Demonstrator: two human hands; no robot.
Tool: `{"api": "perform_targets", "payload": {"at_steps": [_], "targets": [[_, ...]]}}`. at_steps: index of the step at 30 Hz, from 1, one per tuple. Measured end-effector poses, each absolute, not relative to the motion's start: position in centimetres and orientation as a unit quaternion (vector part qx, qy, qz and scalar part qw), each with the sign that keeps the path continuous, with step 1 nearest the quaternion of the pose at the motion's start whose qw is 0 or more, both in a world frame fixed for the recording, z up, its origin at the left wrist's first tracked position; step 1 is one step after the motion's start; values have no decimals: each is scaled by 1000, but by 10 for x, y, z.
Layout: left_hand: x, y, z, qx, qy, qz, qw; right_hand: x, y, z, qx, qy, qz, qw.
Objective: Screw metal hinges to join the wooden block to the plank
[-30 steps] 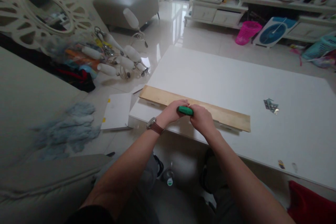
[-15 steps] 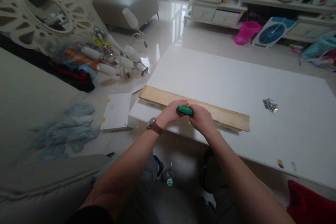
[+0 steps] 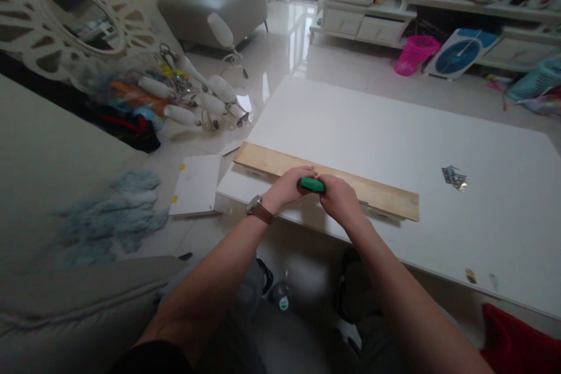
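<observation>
A long wooden plank [image 3: 377,196] lies along the near edge of a white table [image 3: 372,128]. My left hand [image 3: 289,185], with a watch on its wrist, and my right hand [image 3: 339,201] meet over the plank's middle. Both are closed round a small green tool [image 3: 312,184], of which only a short green part shows between them. What lies under the hands is hidden.
A few small metal pieces [image 3: 453,177] lie on the table to the right. A white board [image 3: 196,184] rests on the floor at the table's left end. Beyond it lie a chandelier [image 3: 201,99] and clutter. A grey sofa [image 3: 52,187] is on my left, with blue cloth [image 3: 114,216] on it.
Nothing has visibly moved; only the camera has shifted slightly.
</observation>
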State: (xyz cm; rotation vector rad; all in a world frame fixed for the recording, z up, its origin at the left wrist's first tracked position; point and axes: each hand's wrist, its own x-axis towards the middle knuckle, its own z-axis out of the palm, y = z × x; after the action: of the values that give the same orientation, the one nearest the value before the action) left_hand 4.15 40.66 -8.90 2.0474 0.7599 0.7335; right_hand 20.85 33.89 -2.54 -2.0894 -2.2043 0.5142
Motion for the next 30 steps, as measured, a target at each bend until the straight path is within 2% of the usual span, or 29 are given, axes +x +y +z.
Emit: {"api": "perform_targets", "payload": {"at_steps": [4,12,24,30], "targets": [[42,407,-88,813,295,292,408,209,339,-25,-671,-721,167,47],[43,406,-87,801,306,298,420,206,340,-23,-697,-699,162,9],[43,405,-87,814,299,289,405,213,336,-21,-682,-710,162,60],[47,401,-81,807,369,262,379,221,340,-27,-706,-668,200,125]]}}
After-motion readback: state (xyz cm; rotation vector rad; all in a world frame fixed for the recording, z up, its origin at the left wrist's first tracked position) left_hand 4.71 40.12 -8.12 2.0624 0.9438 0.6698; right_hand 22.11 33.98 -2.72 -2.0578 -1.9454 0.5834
